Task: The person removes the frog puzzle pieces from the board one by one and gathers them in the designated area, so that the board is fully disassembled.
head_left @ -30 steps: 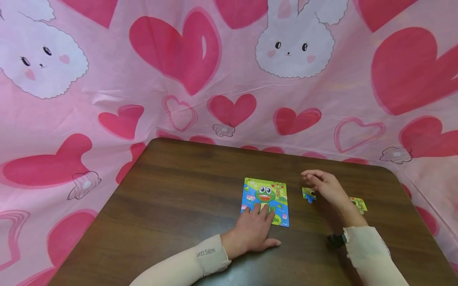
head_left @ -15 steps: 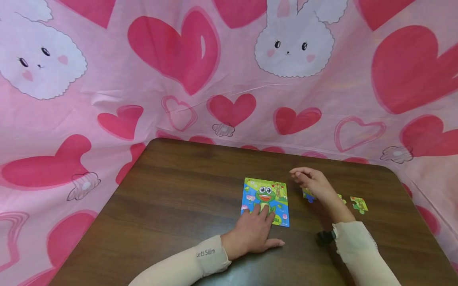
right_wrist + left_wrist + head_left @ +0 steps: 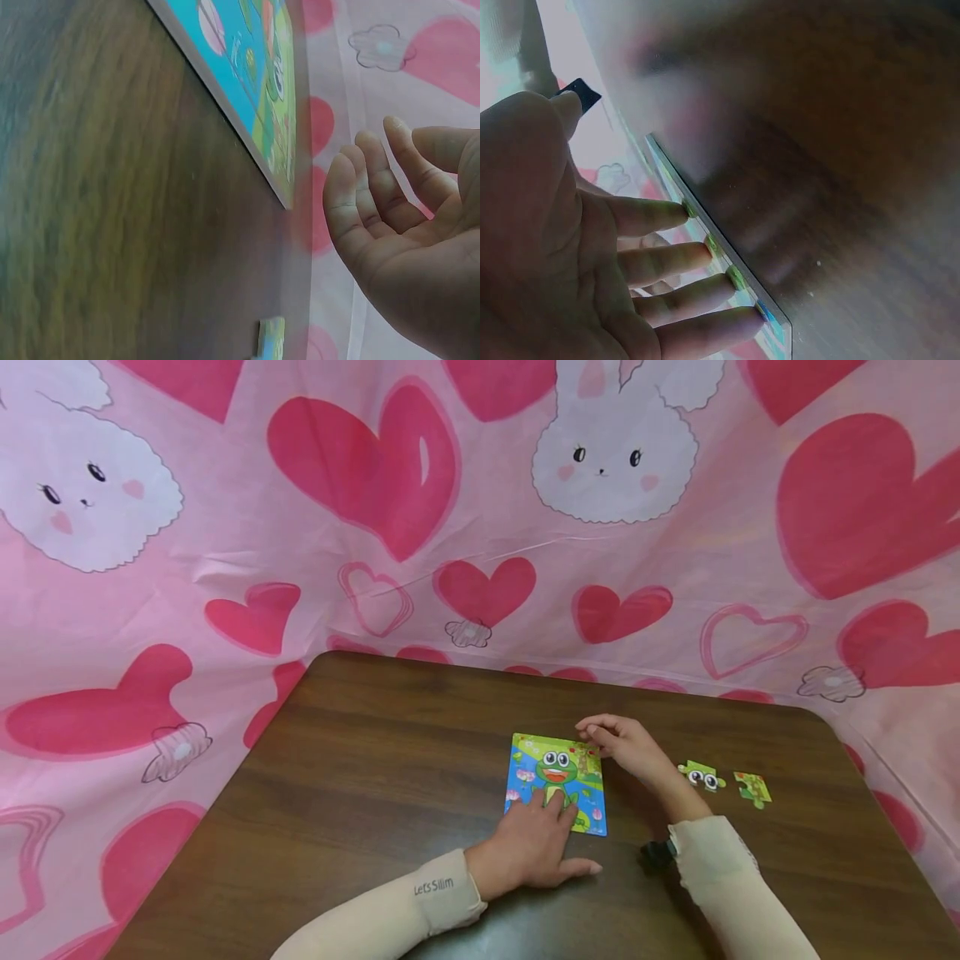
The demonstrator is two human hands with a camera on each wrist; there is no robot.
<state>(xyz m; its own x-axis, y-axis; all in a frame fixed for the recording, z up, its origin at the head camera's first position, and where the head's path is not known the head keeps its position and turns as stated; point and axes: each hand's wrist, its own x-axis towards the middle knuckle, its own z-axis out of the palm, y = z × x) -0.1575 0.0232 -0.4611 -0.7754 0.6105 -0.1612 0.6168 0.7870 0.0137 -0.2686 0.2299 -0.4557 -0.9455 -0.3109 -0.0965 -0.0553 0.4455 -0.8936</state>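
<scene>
A square frog puzzle [image 3: 525, 768], green and blue, lies flat on the brown table. My left hand [image 3: 528, 843] rests on its lower part with straight, spread fingertips, which press on its near edge in the left wrist view. My right hand [image 3: 630, 750] hovers by the puzzle's upper right corner, overlapping it in the head view. Its fingers curl loosely around nothing, as the right wrist view shows. One puzzle piece [image 3: 271, 339] on the table, beside the puzzle, is hidden by this hand in the head view.
To the right lie a piece with two frog eyes [image 3: 702, 777] and a green piece with red dots [image 3: 753, 788]. A pink cloth [image 3: 480, 527] with hearts and rabbits hangs behind the table [image 3: 375, 760].
My right hand has moved left from over the loose pieces to the puzzle's upper right corner, uncovering the eyes piece and covering the nearer one. My left hand stays put.
</scene>
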